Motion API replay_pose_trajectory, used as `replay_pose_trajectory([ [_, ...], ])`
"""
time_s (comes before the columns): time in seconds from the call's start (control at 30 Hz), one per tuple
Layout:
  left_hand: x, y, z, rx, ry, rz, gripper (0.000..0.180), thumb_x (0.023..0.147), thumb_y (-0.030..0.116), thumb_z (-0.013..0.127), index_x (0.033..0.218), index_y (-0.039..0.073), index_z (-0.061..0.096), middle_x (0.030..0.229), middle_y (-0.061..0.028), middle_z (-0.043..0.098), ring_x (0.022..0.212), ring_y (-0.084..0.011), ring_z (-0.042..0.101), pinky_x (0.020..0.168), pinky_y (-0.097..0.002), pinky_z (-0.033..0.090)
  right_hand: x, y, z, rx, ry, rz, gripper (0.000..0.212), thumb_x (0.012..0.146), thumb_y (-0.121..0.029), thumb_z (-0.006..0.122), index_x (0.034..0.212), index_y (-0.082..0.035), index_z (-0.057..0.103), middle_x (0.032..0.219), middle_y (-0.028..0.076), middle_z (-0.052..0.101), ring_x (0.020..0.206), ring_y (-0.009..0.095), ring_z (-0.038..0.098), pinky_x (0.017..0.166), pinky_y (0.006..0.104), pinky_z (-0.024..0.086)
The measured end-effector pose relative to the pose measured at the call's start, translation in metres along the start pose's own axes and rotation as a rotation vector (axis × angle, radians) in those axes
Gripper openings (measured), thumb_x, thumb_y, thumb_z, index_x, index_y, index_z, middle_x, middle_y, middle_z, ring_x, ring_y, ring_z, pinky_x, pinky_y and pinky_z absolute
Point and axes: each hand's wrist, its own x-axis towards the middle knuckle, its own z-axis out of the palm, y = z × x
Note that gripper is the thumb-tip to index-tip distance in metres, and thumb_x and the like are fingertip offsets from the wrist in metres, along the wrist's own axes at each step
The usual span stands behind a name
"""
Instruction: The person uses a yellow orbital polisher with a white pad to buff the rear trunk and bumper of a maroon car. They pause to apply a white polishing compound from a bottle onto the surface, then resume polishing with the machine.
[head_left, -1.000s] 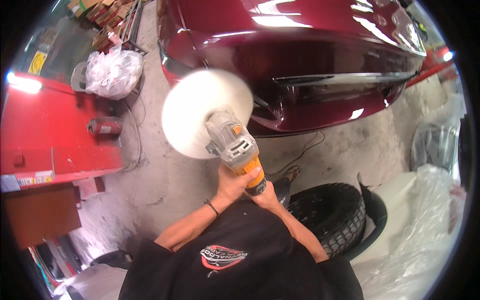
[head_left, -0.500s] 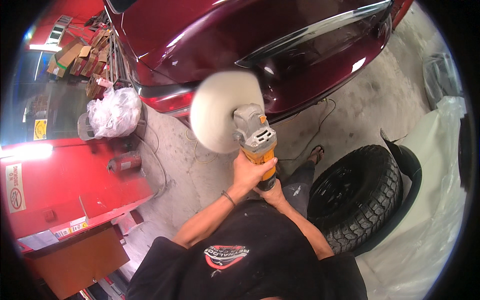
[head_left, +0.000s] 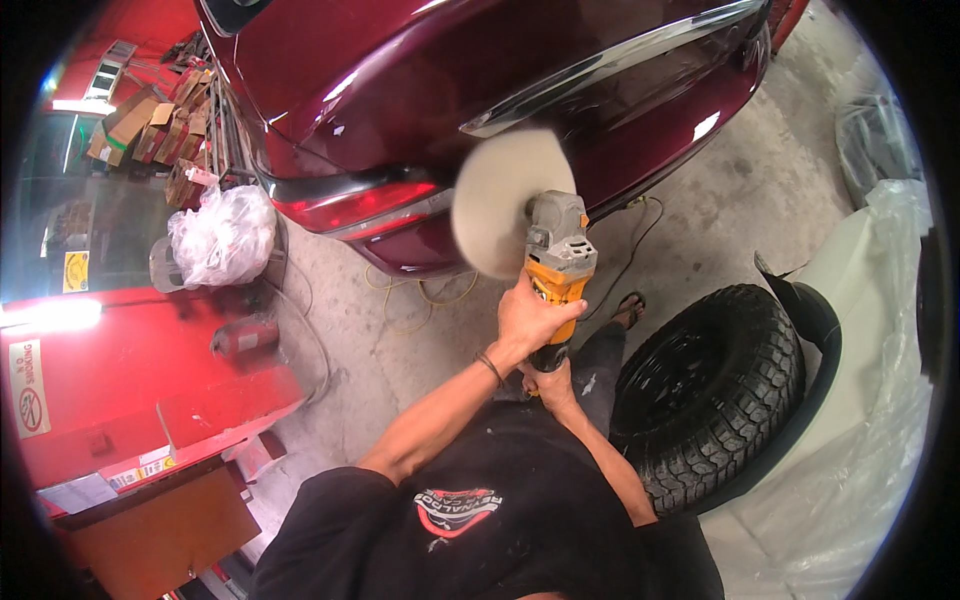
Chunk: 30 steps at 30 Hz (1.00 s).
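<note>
Shifting rightward along the maroon car point(head_left: 400, 130), the polisher point(head_left: 562, 245) is spinning, left hand point(head_left: 533, 318) and right hand point(head_left: 553, 386) gripping it; cardboard boxes point(head_left: 165, 125) are lying left of the car, contents unclear.

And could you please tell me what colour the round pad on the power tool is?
The round pad is off-white; it shows best in the head view.

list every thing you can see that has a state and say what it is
Polisher: held in both hands
Pad: blurred, apparently spinning; contact with the car unclear
Left hand: closed around the polisher's yellow body
Right hand: closed at the polisher's black rear end
Car: glossy, reflecting light
Tail light: lit or unlit, cannot tell
Tyre: mounted on a black wheel
Plastic bag: crumpled
</note>
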Motion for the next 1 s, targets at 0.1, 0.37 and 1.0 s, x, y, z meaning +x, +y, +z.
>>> replay_pose_trajectory([
  [0.1,-0.012,0.0,-0.003,-0.094,0.004,-0.005,0.087,0.076,0.044,0.098,0.139,-0.002,0.059,0.118,-0.0201,0.081,0.107,-0.0331,0.08,0.096,-0.0436,0.062,-0.004,-0.003,-0.005,-0.019,-0.026,0.033,0.024,0.088,-0.009,0.091,0.1,-0.004,0.071,0.073,0.001,0.066,0.055,0.013,0.06,0.05,0.0317,0.045],
  [0.37,-0.044,-0.018,-0.002,-0.493,0.048,0.1,0.074,0.088,0.013,0.093,0.146,-0.001,0.049,0.125,-0.0126,0.074,0.105,-0.0206,0.076,0.092,-0.0375,0.063,-0.009,-0.007,-0.024,-0.15,-0.213,0.092,0.025,0.087,-0.012,0.092,0.099,-0.004,0.072,0.073,0.001,0.067,0.055,0.012,0.058,0.051,0.0322,0.045],
  [1.0,0.009,-0.015,0.075,-0.378,-0.005,-0.036,0.08,0.083,0.025,0.097,0.143,-0.002,0.051,0.121,-0.0164,0.078,0.107,-0.0241,0.077,0.096,-0.0398,0.062,-0.007,-0.041,-0.075,0.14,-0.05,0.282,0.026,0.086,0.004,0.085,0.099,-0.003,0.065,0.07,-0.001,0.059,0.05,0.01,0.053,0.048,0.029,0.044],
])
